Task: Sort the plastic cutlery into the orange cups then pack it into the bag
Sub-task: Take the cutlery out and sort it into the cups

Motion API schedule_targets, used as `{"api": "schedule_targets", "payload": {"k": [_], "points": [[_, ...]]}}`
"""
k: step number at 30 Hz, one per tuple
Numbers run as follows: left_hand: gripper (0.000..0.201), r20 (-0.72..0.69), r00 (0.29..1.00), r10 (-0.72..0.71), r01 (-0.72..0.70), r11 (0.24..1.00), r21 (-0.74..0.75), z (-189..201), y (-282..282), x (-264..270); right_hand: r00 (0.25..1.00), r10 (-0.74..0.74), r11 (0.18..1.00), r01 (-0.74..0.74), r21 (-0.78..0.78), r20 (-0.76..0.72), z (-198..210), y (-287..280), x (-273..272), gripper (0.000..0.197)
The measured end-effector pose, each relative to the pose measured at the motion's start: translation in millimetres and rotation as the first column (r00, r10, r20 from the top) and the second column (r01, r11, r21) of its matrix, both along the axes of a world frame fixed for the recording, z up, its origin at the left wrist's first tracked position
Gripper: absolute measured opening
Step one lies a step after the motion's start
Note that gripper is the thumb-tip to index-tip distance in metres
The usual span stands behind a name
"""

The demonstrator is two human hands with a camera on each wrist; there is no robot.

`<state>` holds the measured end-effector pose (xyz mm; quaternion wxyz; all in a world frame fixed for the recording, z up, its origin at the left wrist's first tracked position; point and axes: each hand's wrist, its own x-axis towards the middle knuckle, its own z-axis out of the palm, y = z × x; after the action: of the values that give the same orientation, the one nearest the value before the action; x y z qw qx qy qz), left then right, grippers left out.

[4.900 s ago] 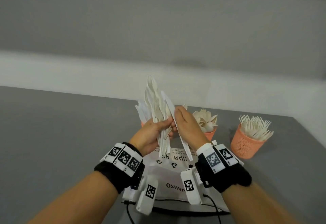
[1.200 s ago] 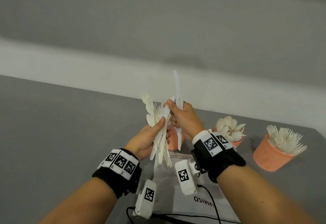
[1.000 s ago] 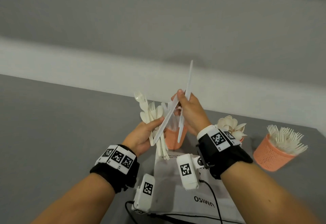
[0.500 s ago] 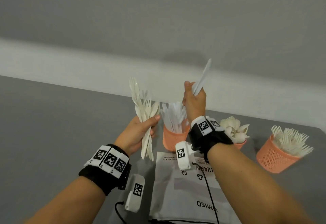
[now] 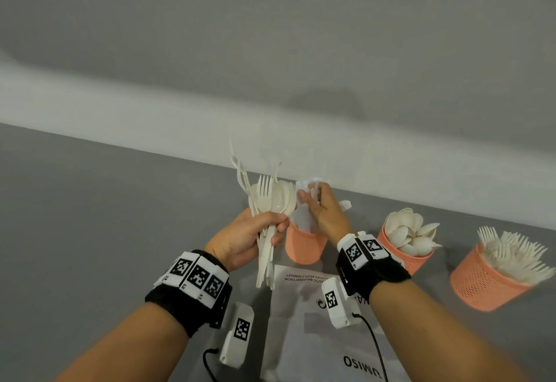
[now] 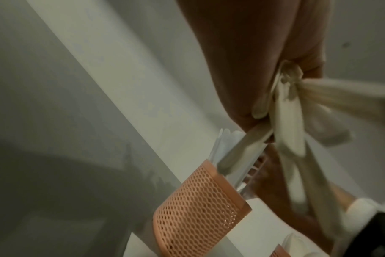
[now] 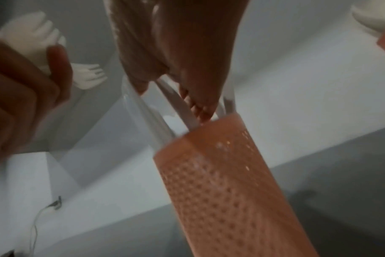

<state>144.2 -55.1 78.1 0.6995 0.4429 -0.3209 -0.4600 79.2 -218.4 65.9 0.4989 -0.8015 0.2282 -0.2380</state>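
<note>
Half a second ago my right hand [image 5: 326,213] held a knife high above the cups; now it has come down onto the knives [image 5: 304,219] standing in the nearest cup [image 5: 304,246]. From the right wrist view my fingers [image 7: 200,104] reach down among the white blades at the cup's rim; whether they still pinch a knife or only touch them, I cannot tell, since that view is blurred. My left hand [image 5: 243,238] stays just beside it, to the left, fingers and thumb curled tightly round a mixed bundle [image 5: 269,207] of forks and spoons, heads up and handles hanging down below my fist. The bundle is lower and closer to the knife cup than it was.

On the grey counter [image 5: 90,216] three orange mesh cups stand in a row. Knives fill the left one, the spoon cup [image 5: 406,249] is in the middle, and the fork cup [image 5: 490,279] stands at the right, apart from the others. A white bag [image 5: 304,336] lies flat on the counter in front of the knife cup, under my wrists, printed side up. Both wrists carry black bands with coded tags, and a thin cable [image 5: 376,342] runs across the bag.
</note>
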Motion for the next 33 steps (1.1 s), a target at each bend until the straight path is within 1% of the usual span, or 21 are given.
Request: {"api": "schedule_targets", "payload": {"k": [1,2,3,4,5,6,7,9,12,14,17,19,21,23,25,27,29,30,31,32,33], "points": [[0.043,0.011,1.000,-0.009,0.009,1.000,0.003,1,0,0,0.997,-0.022,0.999,0.026,-0.045,0.080,7,1,-3,0.037],[0.039,0.021,1.000,-0.018,0.017,1.000,0.008,1,1,0,0.983,-0.056,0.992,0.074,-0.101,0.176,16,2,-5,0.044],[0.034,0.046,0.999,-0.025,0.024,1.000,0.015,2,2,0,0.958,-0.078,0.981,0.123,-0.151,0.277,28,5,-7,0.043],[0.027,0.083,0.996,-0.029,0.027,0.999,0.023,4,3,-1,0.932,-0.078,0.968,0.155,-0.195,0.354,40,8,-9,0.036],[0.017,0.129,0.991,-0.031,0.027,0.999,0.035,5,3,-3,0.921,-0.051,0.956,0.156,-0.247,0.385,52,13,-11,0.026],[0.008,0.179,0.983,-0.031,0.022,0.998,0.053,6,3,-5,0.924,-0.005,0.943,0.131,-0.305,0.381,64,18,-11,0.015],[0.012,0.233,0.972,-0.024,0.006,0.997,0.077,8,3,-6,0.935,0.040,0.930,0.093,-0.354,0.352,72,23,-11,0.009],[0.019,0.337,0.941,-0.019,-0.026,0.991,0.128,12,0,-11,0.963,0.077,0.905,0.042,-0.424,0.260,82,30,-10,0.011],[0.016,0.417,0.909,0.011,-0.091,0.981,0.173,12,-2,-15,0.999,-0.012,0.873,0.035,-0.487,0.050,81,32,-7,0.017],[0.013,0.441,0.897,0.016,-0.113,0.975,0.194,10,-3,-17,0.999,-0.035,0.884,0.013,-0.466,-0.037,79,30,-7,0.011],[0.010,0.437,0.899,0.028,-0.128,0.971,0.202,6,-5,-19,0.998,-0.024,0.941,0.006,-0.337,-0.050,80,28,-9,0.004],[0.011,0.431,0.902,0.036,-0.135,0.970,0.203,5,-5,-21,1.000,-0.009,0.979,0.011,-0.206,0.011,84,27,-12,0.005],[0.012,0.428,0.903,0.032,-0.142,0.964,0.226,3,-4,-21,0.995,-0.016,0.995,0.026,-0.095,0.098,92,25,-15,0.009],[0.013,0.427,0.904,0.027,-0.152,0.953,0.262,-1,-1,-20,0.977,-0.060,0.998,0.061,0.002,0.205,102,21,-19,0.017],[0.013,0.416,0.909,0.031,-0.170,0.939,0.300,-7,2,-17,0.937,-0.140,0.990,0.123,0.074,0.319,112,14,-25,0.022],[0.014,0.398,0.916,0.052,-0.199,0.920,0.337,-12,6,-14,0.871,-0.239,0.970,0.231,0.072,0.429,118,7,-32,0.024],[0.016,0.373,0.924,0.083,-0.226,0.906,0.357,-15,9,-11,0.804,-0.303,0.938,0.346,0.012,0.511,116,-2,-37,0.022],[0.017,0.356,0.930,0.094,-0.230,0.904,0.361,-16,10,-9,0.784,-0.320,0.920,0.391,-0.022,0.532,110,-6,-39,0.018],[0.018,0.341,0.934,0.104,-0.232,0.905,0.358,-17,11,-8,0.777,-0.326,0.908,0.415,-0.050,0.539,102,-9,-40,0.014],[0.020,0.330,0.938,0.109,-0.229,0.908,0.351,-15,12,-8,0.789,-0.318,0.904,0.419,-0.083,0.525,93,-11,-39,0.010],[0.020,0.321,0.941,0.107,-0.221,0.914,0.341,-13,12,-9,0.821,-0.301,0.903,0.409,-0.130,0.486,82,-11,-38,0.008]]}}
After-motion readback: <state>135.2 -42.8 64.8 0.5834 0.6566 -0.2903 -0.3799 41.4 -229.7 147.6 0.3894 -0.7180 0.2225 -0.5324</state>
